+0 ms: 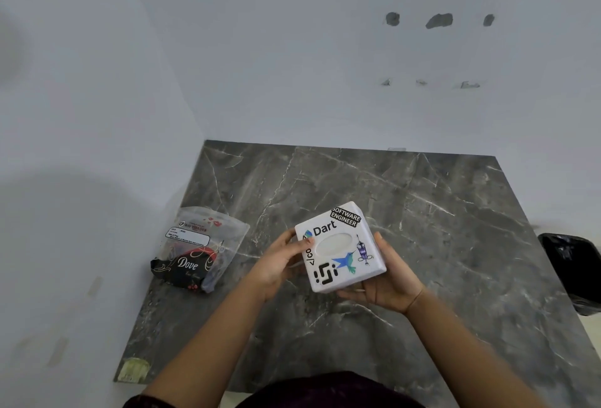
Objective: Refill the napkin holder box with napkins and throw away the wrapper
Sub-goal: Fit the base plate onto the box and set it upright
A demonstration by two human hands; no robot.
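A dark maroon garment [325, 391] fills the bottom edge, closest to the camera, and two bare forearms reach forward from it over a grey marble-patterned countertop [422, 212] veined with white. Both hands grasp a white cube-shaped napkin holder box [340, 246] covered in stickers, held tilted above the middle of the counter with its oval opening facing up. The left hand [276, 266] wraps its fingers around the box's left side, thumb pressed on the top face; the right hand [387, 281] cups the right side and lower corner, fingers curled beneath. To the left, well apart from the box, a clear plastic wrapper pouch [198, 250] with a black printed pack inside lies flat on the counter near the white wall [97, 115]. At the far right edge, beyond the counter, stands a bin lined with a black bag [572, 271]. Nothing lies between the hands and the pouch.
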